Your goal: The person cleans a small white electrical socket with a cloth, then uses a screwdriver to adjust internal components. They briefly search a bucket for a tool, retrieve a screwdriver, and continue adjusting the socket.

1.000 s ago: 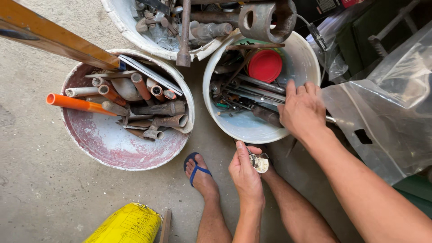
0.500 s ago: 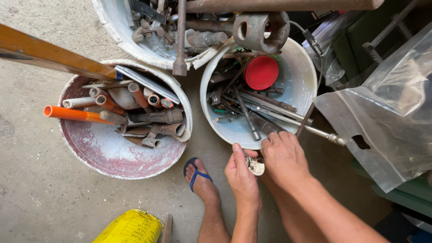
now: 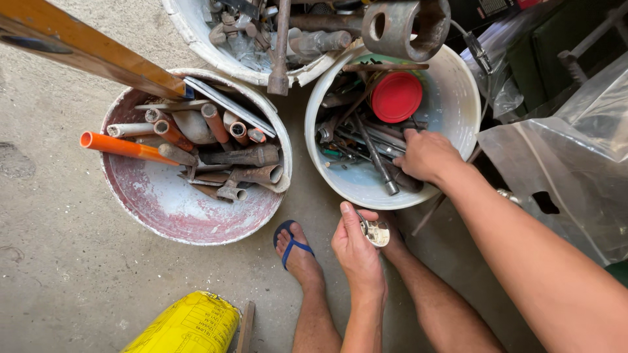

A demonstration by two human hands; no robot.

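1. Underfoot, the concrete floor (image 3: 59,261) carries everything; a foot in a blue flip-flop (image 3: 294,252) rests on it at the lower middle.
2. A crumpled clear plastic sheet (image 3: 575,163) lies along the right edge.
3. The left bucket (image 3: 157,209), stained red inside, holds pipe offcuts, among them an orange pipe (image 3: 121,146) jutting over its left rim; a long wooden plank (image 3: 85,49) crosses its upper rim from the top left corner.
4. The white bucket (image 3: 458,98) to its right holds long metal tools and a red lid (image 3: 396,97) near its far wall.
5. A third bucket (image 3: 196,39) at the top edge is full of rusty fittings, with a heavy metal socket (image 3: 405,29) leaning over the white bucket's rim.
6. A yellow sack (image 3: 186,323) sits at the bottom edge.
7. The right hand (image 3: 428,157) reaches inside the white bucket near its front rim, fingers bent down among the tools; whether they grasp one I cannot tell.
8. The left hand (image 3: 356,248) is just outside that bucket's front rim, closed round a small round metal piece (image 3: 376,232), possibly a padlock.
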